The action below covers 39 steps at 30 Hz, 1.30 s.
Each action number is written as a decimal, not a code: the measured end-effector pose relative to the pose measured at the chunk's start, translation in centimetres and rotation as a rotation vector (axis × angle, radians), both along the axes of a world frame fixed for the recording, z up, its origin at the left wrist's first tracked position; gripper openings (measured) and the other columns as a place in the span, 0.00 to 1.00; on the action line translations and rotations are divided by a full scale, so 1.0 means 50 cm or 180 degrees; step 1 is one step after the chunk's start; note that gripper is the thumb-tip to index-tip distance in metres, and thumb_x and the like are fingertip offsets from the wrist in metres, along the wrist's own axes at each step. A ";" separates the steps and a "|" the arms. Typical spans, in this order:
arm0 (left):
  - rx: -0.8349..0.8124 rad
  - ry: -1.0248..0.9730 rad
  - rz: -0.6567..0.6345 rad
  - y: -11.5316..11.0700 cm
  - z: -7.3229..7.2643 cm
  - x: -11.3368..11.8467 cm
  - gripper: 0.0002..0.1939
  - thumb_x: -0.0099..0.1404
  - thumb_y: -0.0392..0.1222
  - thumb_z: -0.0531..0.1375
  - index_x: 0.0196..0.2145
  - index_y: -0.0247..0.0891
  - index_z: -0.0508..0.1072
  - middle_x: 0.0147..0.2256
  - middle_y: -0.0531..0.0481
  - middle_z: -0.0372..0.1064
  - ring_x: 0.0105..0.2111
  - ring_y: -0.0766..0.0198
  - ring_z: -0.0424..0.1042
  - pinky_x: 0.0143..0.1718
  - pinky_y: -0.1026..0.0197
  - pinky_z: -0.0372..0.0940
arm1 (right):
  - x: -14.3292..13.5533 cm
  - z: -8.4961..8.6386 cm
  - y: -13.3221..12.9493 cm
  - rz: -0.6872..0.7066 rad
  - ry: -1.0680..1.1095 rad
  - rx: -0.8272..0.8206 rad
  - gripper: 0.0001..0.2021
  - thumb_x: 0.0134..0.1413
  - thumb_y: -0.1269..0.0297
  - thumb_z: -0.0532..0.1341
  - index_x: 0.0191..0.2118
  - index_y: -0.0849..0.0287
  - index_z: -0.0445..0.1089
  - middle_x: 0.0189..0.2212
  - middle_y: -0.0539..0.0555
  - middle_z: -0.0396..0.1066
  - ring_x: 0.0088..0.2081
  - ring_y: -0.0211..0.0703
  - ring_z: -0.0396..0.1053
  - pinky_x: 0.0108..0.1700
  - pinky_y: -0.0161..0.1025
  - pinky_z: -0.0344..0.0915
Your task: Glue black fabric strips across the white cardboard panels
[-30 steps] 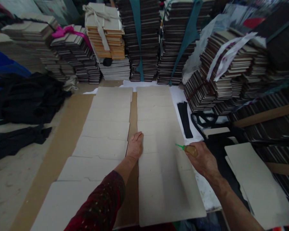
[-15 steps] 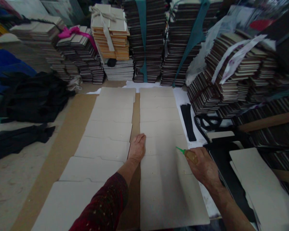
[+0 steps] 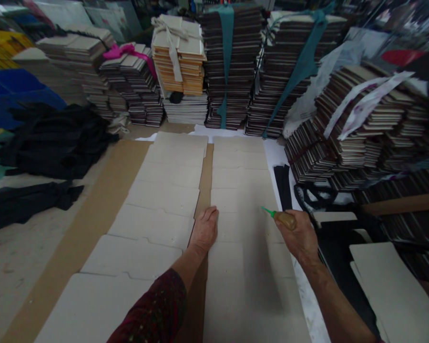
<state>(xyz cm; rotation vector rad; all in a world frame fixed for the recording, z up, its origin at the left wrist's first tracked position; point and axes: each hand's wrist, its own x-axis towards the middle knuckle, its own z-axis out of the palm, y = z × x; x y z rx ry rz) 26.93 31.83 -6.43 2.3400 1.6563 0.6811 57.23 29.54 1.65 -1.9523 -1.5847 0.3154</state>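
My right hand [image 3: 300, 237] grips the wooden handle of an awl [image 3: 285, 220] with a thin green tip. The tip points left, over the right row of overlapping pale cardboard sheets [image 3: 223, 295]; whether it touches them I cannot tell. My left hand [image 3: 204, 229] is closed at the left edge of that row, its fingers curled together on the sheets' edge. Beside it lies a second overlapping row of cardboard sheets [image 3: 143, 221], each with a small notch along its edge. A brown strip [image 3: 206, 176] shows in the gap between the rows.
Tall stacks of boards [image 3: 232, 62] tied with teal strips stand at the back. Tied bundles [image 3: 372, 109] rise at right. Black cloth [image 3: 60, 143] is heaped at left. Black strips [image 3: 283, 186] lie right of the sheets, near loose boards [image 3: 389, 276].
My view has shifted slightly. My right hand has carried the awl farther forward along the right row, by about one sheet. My left hand stays at about the same spot on the row's edge.
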 end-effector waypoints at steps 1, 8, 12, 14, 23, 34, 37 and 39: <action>-0.0006 0.0001 0.0005 0.000 -0.001 0.000 0.23 0.61 0.26 0.52 0.53 0.35 0.69 0.54 0.41 0.66 0.54 0.54 0.63 0.59 0.49 0.63 | -0.001 -0.001 0.005 0.0044 -0.0095 -0.0043 0.20 0.50 0.49 0.62 0.45 0.56 0.68 0.42 0.57 0.66 0.41 0.52 0.67 0.42 0.49 0.66; -0.0029 0.0027 0.0037 0.000 -0.007 0.001 0.24 0.61 0.26 0.52 0.54 0.38 0.69 0.54 0.43 0.66 0.54 0.53 0.63 0.59 0.48 0.62 | -0.010 0.017 0.033 0.0337 -0.0726 -0.0162 0.15 0.55 0.51 0.58 0.44 0.53 0.67 0.42 0.55 0.66 0.39 0.49 0.68 0.36 0.43 0.64; -0.0020 0.0048 0.0060 -0.001 -0.008 0.001 0.23 0.61 0.26 0.52 0.53 0.37 0.69 0.54 0.42 0.66 0.55 0.53 0.62 0.60 0.49 0.61 | -0.005 0.034 0.058 0.0424 -0.0995 -0.0263 0.13 0.56 0.52 0.57 0.43 0.53 0.67 0.42 0.55 0.66 0.39 0.48 0.68 0.34 0.41 0.63; -0.0022 0.0055 0.0060 -0.001 -0.008 0.001 0.23 0.62 0.26 0.52 0.53 0.36 0.69 0.54 0.42 0.66 0.55 0.53 0.62 0.61 0.50 0.61 | 0.007 0.038 0.067 0.0409 -0.1065 -0.0322 0.13 0.56 0.52 0.58 0.42 0.53 0.67 0.40 0.55 0.67 0.38 0.49 0.68 0.33 0.41 0.62; -0.0055 0.0016 0.0073 -0.001 -0.010 0.001 0.24 0.62 0.27 0.52 0.54 0.39 0.69 0.54 0.42 0.66 0.55 0.53 0.63 0.59 0.47 0.62 | 0.039 0.037 0.056 0.0465 -0.0760 -0.0430 0.15 0.52 0.50 0.60 0.41 0.53 0.67 0.39 0.53 0.67 0.36 0.46 0.69 0.36 0.41 0.63; -0.0102 0.0064 0.0074 -0.006 0.003 0.004 0.21 0.62 0.27 0.52 0.52 0.35 0.69 0.54 0.42 0.66 0.55 0.54 0.62 0.60 0.50 0.62 | -0.021 -0.006 0.048 -0.0078 0.0471 0.0067 0.23 0.47 0.47 0.65 0.46 0.55 0.66 0.40 0.55 0.68 0.39 0.50 0.69 0.42 0.50 0.68; -0.0128 0.0087 0.0110 -0.007 0.001 0.004 0.20 0.63 0.28 0.52 0.52 0.35 0.69 0.54 0.42 0.66 0.54 0.54 0.62 0.59 0.50 0.62 | -0.077 0.001 0.045 0.0436 0.0667 0.0072 0.20 0.49 0.50 0.65 0.45 0.55 0.67 0.41 0.54 0.68 0.40 0.48 0.69 0.43 0.46 0.67; -0.0147 0.0092 0.0116 -0.008 -0.001 0.004 0.20 0.63 0.28 0.53 0.52 0.34 0.69 0.54 0.41 0.66 0.54 0.54 0.62 0.59 0.50 0.61 | -0.117 0.011 0.047 0.0837 0.0536 0.0042 0.17 0.50 0.53 0.64 0.43 0.55 0.67 0.41 0.54 0.67 0.42 0.48 0.68 0.44 0.45 0.66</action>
